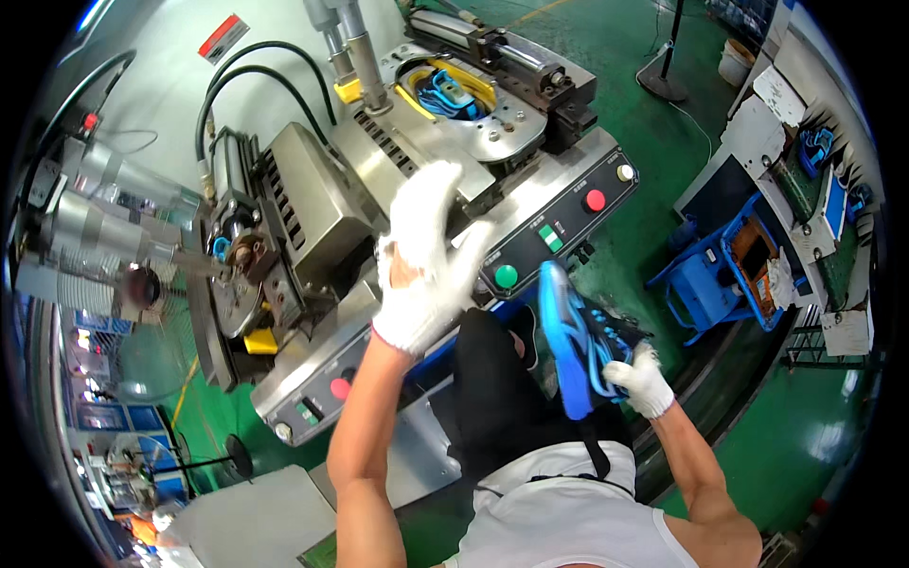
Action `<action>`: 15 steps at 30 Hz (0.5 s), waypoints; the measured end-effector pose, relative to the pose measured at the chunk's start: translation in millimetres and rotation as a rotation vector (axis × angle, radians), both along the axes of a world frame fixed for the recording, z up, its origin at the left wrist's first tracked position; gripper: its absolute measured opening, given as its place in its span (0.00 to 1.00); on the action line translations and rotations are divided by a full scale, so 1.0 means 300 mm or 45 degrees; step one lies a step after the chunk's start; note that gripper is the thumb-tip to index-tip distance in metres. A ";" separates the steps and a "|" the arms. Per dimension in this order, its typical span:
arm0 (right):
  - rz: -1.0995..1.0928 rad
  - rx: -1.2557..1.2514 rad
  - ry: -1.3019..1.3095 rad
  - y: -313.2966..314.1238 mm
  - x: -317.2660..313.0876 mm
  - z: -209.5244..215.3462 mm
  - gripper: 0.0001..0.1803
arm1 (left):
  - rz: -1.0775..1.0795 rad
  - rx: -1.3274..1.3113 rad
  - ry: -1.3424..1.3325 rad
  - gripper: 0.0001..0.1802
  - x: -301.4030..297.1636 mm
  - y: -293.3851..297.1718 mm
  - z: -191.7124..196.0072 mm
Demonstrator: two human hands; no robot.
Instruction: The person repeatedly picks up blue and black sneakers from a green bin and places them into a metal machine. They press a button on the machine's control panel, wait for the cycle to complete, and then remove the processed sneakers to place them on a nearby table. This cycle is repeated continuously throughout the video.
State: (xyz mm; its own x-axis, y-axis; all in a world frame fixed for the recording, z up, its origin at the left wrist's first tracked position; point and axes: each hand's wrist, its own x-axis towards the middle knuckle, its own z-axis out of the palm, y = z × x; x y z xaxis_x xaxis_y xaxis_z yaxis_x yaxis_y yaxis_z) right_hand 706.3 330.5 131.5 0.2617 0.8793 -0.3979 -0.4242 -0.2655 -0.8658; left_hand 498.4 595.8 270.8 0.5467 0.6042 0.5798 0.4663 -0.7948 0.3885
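My right hand (644, 381), in a white knitted glove, grips a blue and black sports shoe (575, 350) by one end, beside my lap. The shoe is tilted, its bright blue sole turned to the left. My left hand (426, 260), gloved too, is raised over the machine's front panel with thumb and fingers apart and nothing in it. Beyond it, a second blue shoe (448, 95) sits in the yellow-lined recess of the metal press (492, 140). A green button (506, 275) and a red button (595, 200) are on the panel near my left hand.
A second press station (248, 275) with hoses and cylinders stands at the left. To the right are a blue stool (710, 284) and a conveyor rack (805, 204) carrying shoes. A stand with a round base (662, 83) and a bucket (736, 62) are on the green floor.
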 end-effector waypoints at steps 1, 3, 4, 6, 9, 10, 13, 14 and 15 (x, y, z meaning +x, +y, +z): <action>-0.073 0.004 0.069 -0.025 0.044 -0.044 0.40 | 0.014 -0.061 -0.031 0.33 0.075 0.131 -0.021; -0.230 -0.013 0.212 -0.068 0.106 -0.145 0.42 | 0.115 -0.083 -0.031 0.34 0.186 0.413 -0.096; -0.308 -0.041 0.296 -0.081 0.117 -0.199 0.41 | 0.207 -0.044 0.009 0.36 0.218 0.546 -0.132; -0.658 -0.265 0.433 -0.094 0.142 -0.264 0.43 | 0.385 -0.346 0.024 0.37 0.327 0.780 -0.193; -0.681 -0.425 0.360 -0.150 0.169 -0.369 0.48 | 0.514 -0.401 -0.006 0.34 0.421 1.017 -0.299; -0.628 -0.457 0.336 -0.168 0.169 -0.392 0.50 | 0.516 -0.420 -0.104 0.31 0.393 1.116 -0.388; -0.714 -0.585 0.389 -0.119 0.176 -0.314 0.51 | 0.648 -0.230 -0.033 0.21 0.459 1.222 -0.478; -0.707 -0.514 0.400 -0.115 0.177 -0.315 0.47 | 0.608 -0.258 -0.085 0.19 0.481 1.243 -0.465; -0.697 -0.448 0.416 -0.111 0.176 -0.323 0.44 | 0.616 -0.271 -0.088 0.18 0.495 1.250 -0.466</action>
State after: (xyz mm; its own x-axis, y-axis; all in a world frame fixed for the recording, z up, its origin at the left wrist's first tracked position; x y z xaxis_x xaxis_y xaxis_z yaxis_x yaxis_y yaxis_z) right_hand 759.0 297.2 34.6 0.4469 0.4617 -0.7662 -0.7983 -0.1807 -0.5745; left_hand 646.9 970.8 131.0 0.1416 0.8860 0.4416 0.7276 -0.3956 0.5605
